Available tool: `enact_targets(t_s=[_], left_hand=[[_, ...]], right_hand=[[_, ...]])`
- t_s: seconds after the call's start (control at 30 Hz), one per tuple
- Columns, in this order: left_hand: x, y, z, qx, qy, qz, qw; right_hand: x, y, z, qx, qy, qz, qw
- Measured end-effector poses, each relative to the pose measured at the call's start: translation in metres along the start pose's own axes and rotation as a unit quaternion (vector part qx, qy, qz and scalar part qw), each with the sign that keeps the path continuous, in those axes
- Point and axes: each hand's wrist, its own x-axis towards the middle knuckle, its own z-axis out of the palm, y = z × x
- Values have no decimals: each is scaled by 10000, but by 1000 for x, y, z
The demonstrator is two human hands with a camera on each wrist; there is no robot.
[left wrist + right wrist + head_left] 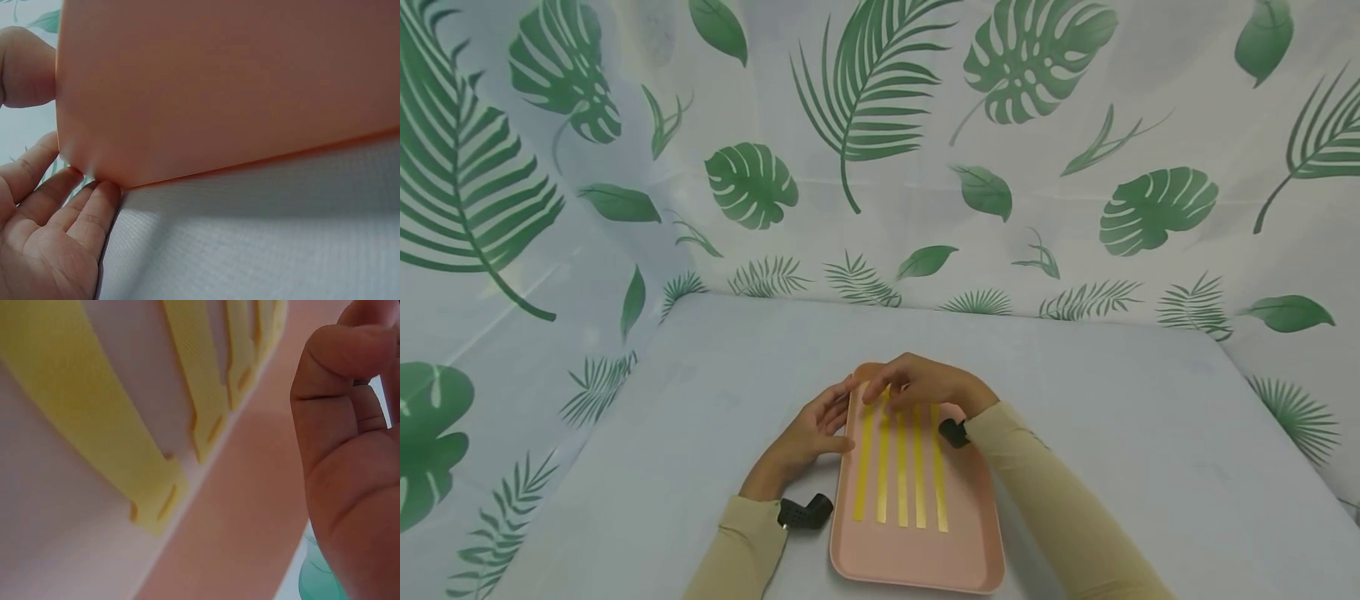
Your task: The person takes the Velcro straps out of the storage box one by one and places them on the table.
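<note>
Room to pass lies on the tabletop (1172, 442) outside both forearms (1060, 500) and above the near end of the pink tray (917, 557); the left hand (801, 437) blocks its left edge, the right hand (928, 383) its far end, leaf-patterned sheeting (910, 225) the back

Five narrow yellow strips (902, 487) are laid abreast in a pink rectangular tray (917, 557) on a pale table (1112, 417), backed by a white leaf-printed sheet (887, 225). The left rim is touched by the left hand (808, 429), the far end overhung by the right hand (921, 383).
</note>
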Motion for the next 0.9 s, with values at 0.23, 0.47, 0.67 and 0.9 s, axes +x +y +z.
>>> enact_targets(t_s=[0.23, 0.47, 0.67, 0.9], left_hand=[[0, 0, 0, -51, -12, 26, 10000], [-1, -1, 0, -25, -18, 15, 10000], [0, -1, 0, 35, 58, 9, 10000], [0, -1, -2, 84, 53, 12, 9999]], right_hand=[[11, 3, 5, -183, -215, -52, 9996], [20, 0, 14, 43, -462, 611, 9971], [25, -2, 20, -324, -558, 655, 9958], [29, -7, 22, -776, -437, 670, 9938]])
